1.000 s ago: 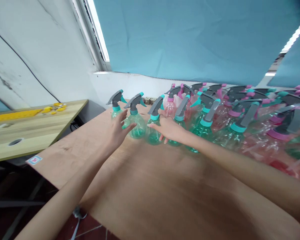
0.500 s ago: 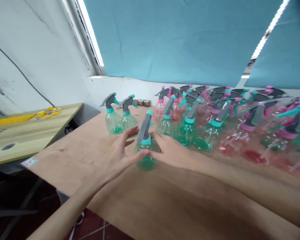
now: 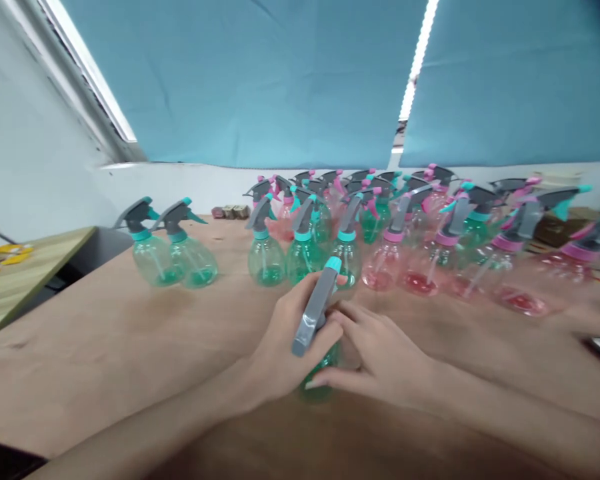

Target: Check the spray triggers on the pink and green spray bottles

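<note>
In the head view, the left hand [image 3: 285, 343] is closed around the upper part of 1 green spray bottle [image 3: 326, 361], its fingers wrapped beneath the gray trigger head [image 3: 314, 310]. The right hand [image 3: 387, 353] curves against the bottle's right side, its thumb laid across the lower body and its fingertips up near the neck, meeting the left hand there. This bottle is over the wooden table [image 3: 105, 353], in front of the other bottles; whether its base touches the surface cannot be told. Its teal nozzle tip [image 3: 333, 264] points away and to the right. Just behind the hands, 3 green bottles [image 3: 267, 263] stand upright in a row, with pink bottles [image 3: 381, 263] continuing it rightward and more of both colors crowded behind. Well to the left, 2 green bottles [image 3: 193, 261] stand close together. Small blocks [image 3: 235, 212] sit farther back, near the white wall [image 3: 180, 183], and blue cloth [image 3: 290, 87] hangs above. Yellow pieces [image 3: 10, 253] lie on a separate wooden surface [image 3: 55, 260] at far left.
</note>
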Tool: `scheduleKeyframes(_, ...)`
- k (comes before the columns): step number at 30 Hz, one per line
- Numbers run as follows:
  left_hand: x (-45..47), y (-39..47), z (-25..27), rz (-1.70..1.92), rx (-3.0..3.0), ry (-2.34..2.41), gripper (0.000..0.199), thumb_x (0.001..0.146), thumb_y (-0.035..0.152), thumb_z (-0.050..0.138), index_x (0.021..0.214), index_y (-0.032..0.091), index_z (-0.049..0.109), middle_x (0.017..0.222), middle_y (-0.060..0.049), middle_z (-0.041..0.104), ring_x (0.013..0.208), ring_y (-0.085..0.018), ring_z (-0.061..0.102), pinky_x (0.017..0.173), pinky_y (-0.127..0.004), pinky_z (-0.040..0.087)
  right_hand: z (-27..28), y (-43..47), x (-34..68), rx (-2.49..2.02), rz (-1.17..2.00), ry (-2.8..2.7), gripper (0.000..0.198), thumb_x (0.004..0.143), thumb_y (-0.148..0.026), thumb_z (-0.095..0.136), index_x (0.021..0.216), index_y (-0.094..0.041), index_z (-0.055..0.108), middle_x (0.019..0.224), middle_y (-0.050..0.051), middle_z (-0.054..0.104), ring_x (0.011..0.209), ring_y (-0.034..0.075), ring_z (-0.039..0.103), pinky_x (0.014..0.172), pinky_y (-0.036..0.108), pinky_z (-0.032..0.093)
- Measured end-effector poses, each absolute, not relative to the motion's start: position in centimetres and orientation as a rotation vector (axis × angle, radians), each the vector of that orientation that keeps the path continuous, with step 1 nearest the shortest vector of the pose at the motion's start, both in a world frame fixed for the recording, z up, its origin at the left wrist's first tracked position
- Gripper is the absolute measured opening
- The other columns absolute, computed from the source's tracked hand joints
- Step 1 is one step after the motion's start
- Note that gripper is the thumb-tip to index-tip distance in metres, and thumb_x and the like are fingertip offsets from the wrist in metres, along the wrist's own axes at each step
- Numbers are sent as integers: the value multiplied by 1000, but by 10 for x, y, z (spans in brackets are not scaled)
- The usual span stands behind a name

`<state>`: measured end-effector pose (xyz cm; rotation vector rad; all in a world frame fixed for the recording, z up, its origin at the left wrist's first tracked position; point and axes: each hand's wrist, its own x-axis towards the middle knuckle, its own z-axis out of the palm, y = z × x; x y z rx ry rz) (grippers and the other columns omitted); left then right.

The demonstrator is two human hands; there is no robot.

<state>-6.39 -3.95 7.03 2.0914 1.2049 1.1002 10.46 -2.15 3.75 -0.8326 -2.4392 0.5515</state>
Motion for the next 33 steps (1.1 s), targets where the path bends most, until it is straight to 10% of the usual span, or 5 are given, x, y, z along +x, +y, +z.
scheduleKeyframes(4, -37, -24, 71, 1160, 2062, 1165, 31, 80, 21, 53, 110, 27, 58, 87, 1, 67, 64, -17, 61, 66, -33, 54, 18, -12, 141, -913, 525, -2470, 68, 83, -66, 54, 126, -13, 54, 118, 18, 63, 107, 34, 61, 88, 51, 51)
scheduleKeyframes(11, -16, 4, 60, 1158, 1932, 1118, 20, 79, 24, 54, 99, 24, 59, 89, -2, 64, 83, -21, 62, 82, -40, 52, -24, 6, 196, -1068, 514, -2548, 82, 83, -66, 55, 147, -19, 37, 150, 18, 41, 138, 34, 36, 110, 55, 34)
scheduleKeyframes(28, -11, 15, 62, 1043, 1976, 1121, 24, 78, 28, 52, 101, 28, 56, 69, 3, 54, 56, -17, 49, 54, -32, 39, -33, 12, 205, -1094, 529, -2548, 68, 92, -57, 47, 147, -18, 36, 155, 10, 31, 144, 28, 24, 115, 53, 25)
scheduleKeyframes(33, -10, 14, 67, 1057, 1977, 1158, 6, 76, 27, 52, 74, 25, 48, 68, 3, 50, 59, -17, 47, 55, -31, 37, -35, 12, 205, -1126, 502, -2577, 69, 93, -59, 43, 148, -17, 35, 155, 9, 28, 144, 26, 24, 115, 51, 26)
